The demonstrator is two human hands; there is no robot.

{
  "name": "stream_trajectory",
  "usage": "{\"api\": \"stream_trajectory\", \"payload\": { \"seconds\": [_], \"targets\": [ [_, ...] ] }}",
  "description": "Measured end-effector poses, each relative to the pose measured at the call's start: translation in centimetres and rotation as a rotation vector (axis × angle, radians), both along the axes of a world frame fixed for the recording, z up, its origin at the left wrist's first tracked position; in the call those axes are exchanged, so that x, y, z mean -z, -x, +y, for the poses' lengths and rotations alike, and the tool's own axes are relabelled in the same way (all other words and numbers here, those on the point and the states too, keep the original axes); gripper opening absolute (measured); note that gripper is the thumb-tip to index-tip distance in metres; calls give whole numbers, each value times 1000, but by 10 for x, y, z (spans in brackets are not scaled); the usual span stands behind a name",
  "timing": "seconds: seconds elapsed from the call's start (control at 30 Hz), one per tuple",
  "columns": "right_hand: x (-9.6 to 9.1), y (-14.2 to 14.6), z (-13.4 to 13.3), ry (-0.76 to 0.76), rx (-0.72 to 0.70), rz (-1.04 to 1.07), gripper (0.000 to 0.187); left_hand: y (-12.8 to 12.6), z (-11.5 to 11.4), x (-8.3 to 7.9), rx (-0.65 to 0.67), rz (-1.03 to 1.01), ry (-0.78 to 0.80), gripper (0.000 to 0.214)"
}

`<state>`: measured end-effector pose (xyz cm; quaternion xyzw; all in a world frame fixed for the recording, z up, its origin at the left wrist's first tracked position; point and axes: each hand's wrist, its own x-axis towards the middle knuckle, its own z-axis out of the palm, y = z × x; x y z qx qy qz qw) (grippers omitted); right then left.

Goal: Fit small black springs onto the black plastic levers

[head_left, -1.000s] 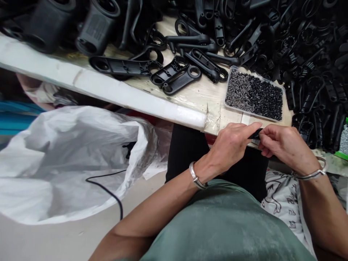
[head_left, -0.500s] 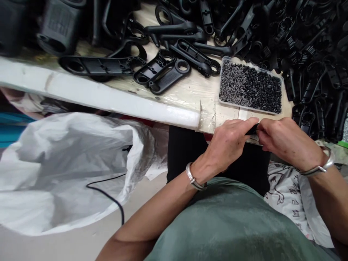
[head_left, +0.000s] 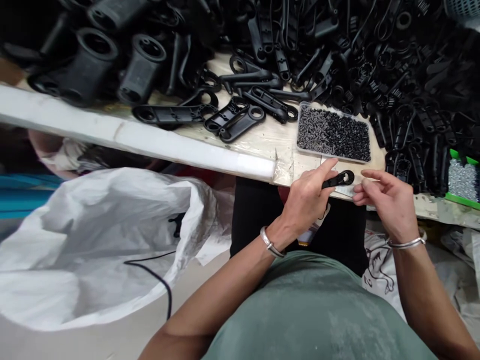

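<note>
My left hand (head_left: 305, 197) grips a black plastic lever-shaped part (head_left: 339, 179) at the table's front edge. The part's ringed end points right, out past my fingers; its other end is hidden in the hand. Just right of that ring, my right hand (head_left: 390, 202) is apart from the part, its fingers loosely bent and spread, with nothing visible in them. Behind both hands stands a clear plastic box (head_left: 332, 156) filled with small dark pieces (head_left: 333, 132), greyer at left and blacker at right.
Black plastic parts (head_left: 240, 122) lie behind and left of the box, with a large heap (head_left: 408, 85) farther back and right. A green tray (head_left: 463, 201) of small silvery pieces sits at right. White foam (head_left: 187, 147) lines the table edge above a large white sack (head_left: 123, 200).
My right hand has let go of the black part and moved slightly right, its fingers spreading. The part's ringed end now shows in my left hand. The view has shifted somewhat.
</note>
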<state>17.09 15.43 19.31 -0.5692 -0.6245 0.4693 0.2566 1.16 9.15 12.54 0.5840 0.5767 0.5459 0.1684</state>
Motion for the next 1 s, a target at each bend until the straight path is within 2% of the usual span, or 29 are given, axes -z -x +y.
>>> {"api": "stream_trajectory", "payload": {
  "seconds": [0.07, 0.13, 0.3, 0.43, 0.6, 0.83, 1.0],
  "targets": [
    [5, -1, -7, 61, 70, 158, 54, -3, -1, -2, -16, -34, -10, 50],
    [8, 5, -13, 147, 83, 294, 62, -6, -2, -4, -32, -56, -32, 48],
    [13, 21, -14, 224, 164, 529, 53, -14, -3, -7, -91, -52, -83, 43],
    [13, 25, -11, 231, 210, 546, 42, -16, -4, -12, -123, -23, -96, 40],
    [12, 29, -7, 222, 200, 514, 32, -18, -5, -17, -126, -33, -108, 40],
    [12, 27, -5, 262, 125, 511, 27, -19, -2, -19, -154, -18, -56, 40],
    [10, 28, -6, 239, 178, 522, 27, -21, -2, -20, -160, -3, -102, 38]
  ]
}}
